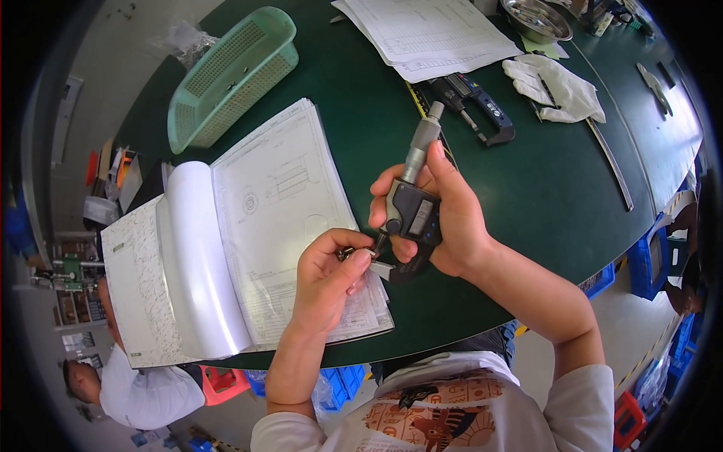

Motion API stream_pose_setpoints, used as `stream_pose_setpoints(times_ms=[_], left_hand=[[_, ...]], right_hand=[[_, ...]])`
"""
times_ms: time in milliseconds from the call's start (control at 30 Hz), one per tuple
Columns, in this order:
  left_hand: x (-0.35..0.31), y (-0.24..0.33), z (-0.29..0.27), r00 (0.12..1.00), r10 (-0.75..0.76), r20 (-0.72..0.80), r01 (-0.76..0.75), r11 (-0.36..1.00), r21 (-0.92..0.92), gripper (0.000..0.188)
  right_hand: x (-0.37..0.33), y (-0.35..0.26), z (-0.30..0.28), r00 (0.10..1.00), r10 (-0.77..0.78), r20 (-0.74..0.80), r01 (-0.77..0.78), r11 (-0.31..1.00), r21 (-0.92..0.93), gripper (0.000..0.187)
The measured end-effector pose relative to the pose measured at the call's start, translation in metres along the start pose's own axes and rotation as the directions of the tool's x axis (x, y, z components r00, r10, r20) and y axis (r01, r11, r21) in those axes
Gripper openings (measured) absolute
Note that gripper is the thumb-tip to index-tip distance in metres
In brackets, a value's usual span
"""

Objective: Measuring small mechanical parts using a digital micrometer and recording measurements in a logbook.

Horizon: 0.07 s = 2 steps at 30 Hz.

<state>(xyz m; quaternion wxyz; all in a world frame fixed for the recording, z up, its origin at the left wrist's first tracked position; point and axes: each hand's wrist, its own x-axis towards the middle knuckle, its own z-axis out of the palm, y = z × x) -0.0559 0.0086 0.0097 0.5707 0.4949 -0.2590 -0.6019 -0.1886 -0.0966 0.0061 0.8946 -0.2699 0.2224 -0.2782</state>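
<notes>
In my right hand (463, 226) is a digital micrometer (413, 212), its silver thimble pointing up and away and its small display facing up. The fingers wrap round its body and frame. My left hand (320, 282) pinches a small metal part (346, 253) between thumb and fingers, at the micrometer's jaws. Most of that part is hidden by the fingers, so its shape and whether the jaws touch it cannot be made out. Under and beside the left hand lies an open folder of technical drawings (290, 181) in clear sleeves.
A green mesh basket (252, 90) with a few small pieces stands at far left. Loose printed sheets (433, 34), a second digital micrometer (493, 117), a white glove (576, 94) and a metal bowl (536, 21) lie at the back. A person (151, 392) sits at lower left.
</notes>
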Motion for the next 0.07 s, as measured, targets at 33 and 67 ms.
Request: stream_pose_setpoints(times_ms=[33, 67], left_hand=[[0.0002, -0.0003, -0.0003, 1.000, -0.001, 0.014, 0.001, 1.000, 0.007, 0.016], [0.0002, -0.0008, -0.0011, 1.000, -0.001, 0.027, 0.001, 1.000, 0.014, 0.016]], right_hand=[[0.0004, 0.0001, -0.0013, 1.000, 0.003, 0.005, -0.003, 1.000, -0.003, 0.066], [0.0011, 0.0004, -0.0028, 1.000, 0.007, 0.010, -0.007, 1.000, -0.006, 0.068]])
